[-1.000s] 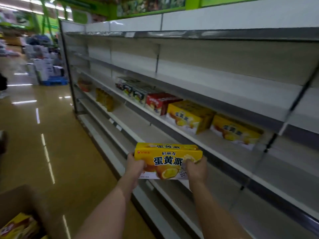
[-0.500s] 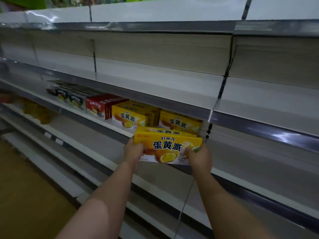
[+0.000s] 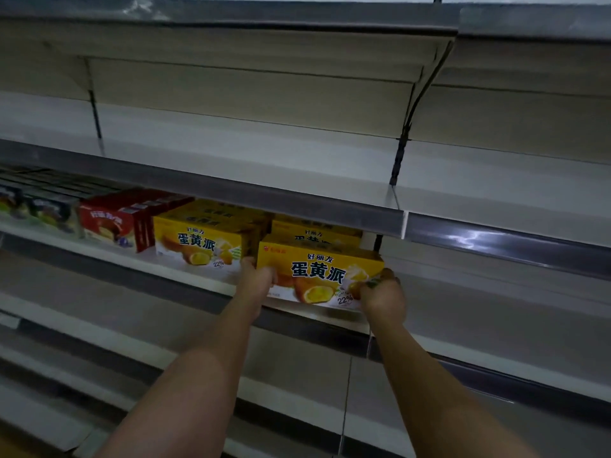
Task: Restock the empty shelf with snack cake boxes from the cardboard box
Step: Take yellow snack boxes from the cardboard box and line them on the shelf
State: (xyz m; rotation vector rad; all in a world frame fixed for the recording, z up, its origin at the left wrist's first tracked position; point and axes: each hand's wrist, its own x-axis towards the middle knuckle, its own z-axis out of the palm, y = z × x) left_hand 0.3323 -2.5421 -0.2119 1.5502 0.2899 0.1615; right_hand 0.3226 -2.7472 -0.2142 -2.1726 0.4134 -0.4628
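Supermarket shelf (image 3: 205, 279) is being restocked: a yellow snack cake box (image 3: 317, 276) is gripped at both ends by left hand (image 3: 256, 282) and right hand (image 3: 383, 297), fingers clamped, and likely needs sliding in beside the stocked yellow boxes (image 3: 198, 239).

Dim store aisle, long white metal shelving tiers (image 3: 231, 153) with grey front rails (image 3: 297, 206), beige back panels (image 3: 251, 94), dark upright brackets (image 3: 398, 157), glare on right rail

Held snack cake box (image 3: 319, 274): yellow top and face, dark blue characters, white lower band, orange-yellow cake picture. Neighbouring yellow boxes (image 3: 198, 241): same print. Red boxes (image 3: 114, 224): red with white lettering, brown cake picture. Dark boxes (image 3: 49, 209) at far left: blurred. Shelf (image 3: 463, 193): off-white boards, grey metallic edge strips.
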